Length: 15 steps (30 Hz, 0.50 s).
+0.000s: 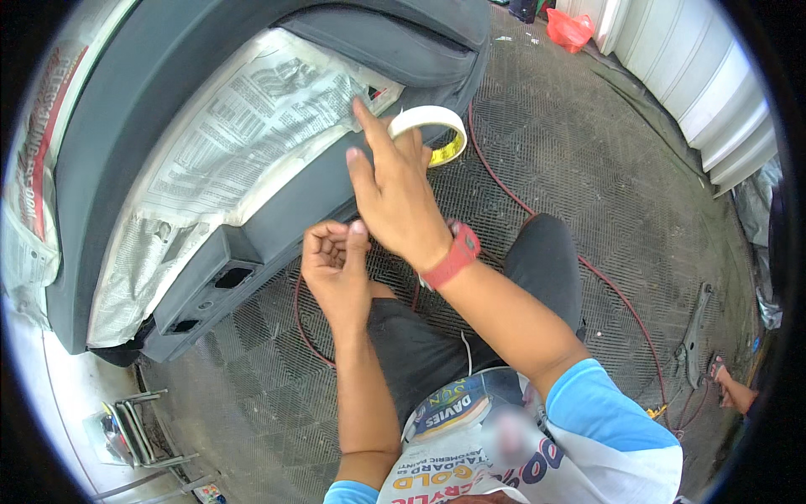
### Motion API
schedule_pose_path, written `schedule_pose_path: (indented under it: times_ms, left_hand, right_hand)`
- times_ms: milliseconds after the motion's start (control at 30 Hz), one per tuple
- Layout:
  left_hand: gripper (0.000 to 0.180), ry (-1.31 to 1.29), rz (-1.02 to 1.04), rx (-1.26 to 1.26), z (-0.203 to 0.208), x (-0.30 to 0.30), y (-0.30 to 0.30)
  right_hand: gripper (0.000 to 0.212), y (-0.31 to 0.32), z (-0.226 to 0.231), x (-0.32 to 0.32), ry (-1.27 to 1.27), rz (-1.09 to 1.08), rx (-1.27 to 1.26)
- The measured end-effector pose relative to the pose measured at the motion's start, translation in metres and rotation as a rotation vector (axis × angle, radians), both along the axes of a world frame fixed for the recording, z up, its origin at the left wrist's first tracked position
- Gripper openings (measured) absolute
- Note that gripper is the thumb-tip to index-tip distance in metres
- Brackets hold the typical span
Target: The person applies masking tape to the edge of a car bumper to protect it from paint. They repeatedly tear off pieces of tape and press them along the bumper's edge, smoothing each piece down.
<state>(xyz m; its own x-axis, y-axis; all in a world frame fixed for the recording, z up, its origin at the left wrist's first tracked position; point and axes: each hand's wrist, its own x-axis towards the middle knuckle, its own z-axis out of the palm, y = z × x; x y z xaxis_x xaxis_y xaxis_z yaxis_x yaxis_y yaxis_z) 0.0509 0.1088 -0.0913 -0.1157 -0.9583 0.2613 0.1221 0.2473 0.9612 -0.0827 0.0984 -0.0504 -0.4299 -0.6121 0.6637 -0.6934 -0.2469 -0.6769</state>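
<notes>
A grey car door panel (290, 197) stands before me, its middle covered by a sheet of newspaper (227, 126) edged with pale masking tape. My right hand (399, 189) holds a roll of masking tape (460, 139), hooked on its fingers. Its index finger and thumb are stretched out, the index fingertip over the newspaper's right end near a small uncovered gap. Lower down and to the left, my left hand (334, 260) is closed, thumb pressed to the curled fingers, beside the panel's lower edge. Whatever those fingers may pinch is hidden.
More newspaper (29, 185) covers a part at far left. A red hose (621, 298) runs over the dark ribbed mat (537, 143). At right lie a metal tool-like bar (695, 336) and another person's foot (732, 386). A red plastic bag (569, 31) sits by the white corrugated wall (672, 59).
</notes>
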Motion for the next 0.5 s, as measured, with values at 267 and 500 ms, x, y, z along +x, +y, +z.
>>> schedule_pose_path:
  times_ms: [267, 500]
  left_hand:
    - [0.042, -0.275, -0.306, 0.095, 0.013, 0.01, 0.003]
    - [0.012, -0.452, -0.279, 0.024, -0.013, -0.004, 0.014]
  right_hand:
    - [0.077, 0.106, -0.053, -0.014, -0.418, 0.599, 0.333]
    - [0.071, 0.119, -0.074, -0.04, -0.388, 0.705, 0.448]
